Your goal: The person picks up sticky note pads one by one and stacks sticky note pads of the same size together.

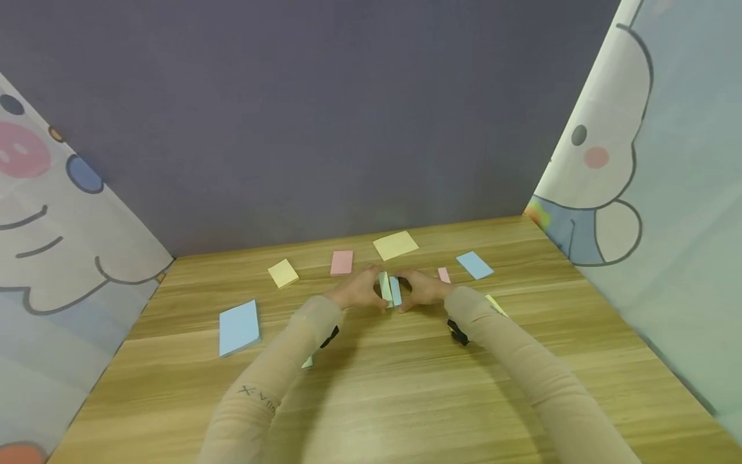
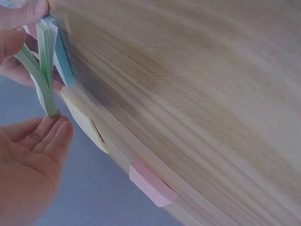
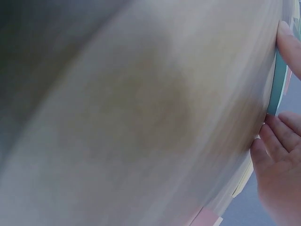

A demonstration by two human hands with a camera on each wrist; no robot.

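Over the middle of the wooden table, my left hand (image 1: 361, 287) grips a pale green sticky-note pad (image 1: 385, 287) by its ends. In the left wrist view the green pad (image 2: 46, 70) is bent, its sheets splitting into two parts. Just to its right, my right hand (image 1: 426, 288) holds a light blue sticky-note pad (image 1: 396, 291) between thumb and fingers. The blue pad (image 3: 278, 84) stands on its long edge in the right wrist view, thumb at one end and fingertips at the other. Both pads are side by side, a narrow gap between them at the top.
Yellow pads (image 1: 396, 245) (image 1: 283, 273), pink pads (image 1: 341, 262) (image 1: 444, 275) and blue pads (image 1: 475, 265) (image 1: 239, 327) lie around the hands. A green corner (image 1: 308, 363) and a yellow edge (image 1: 496, 305) peek from under the sleeves. A dark wall (image 1: 348, 129) rises behind the table.
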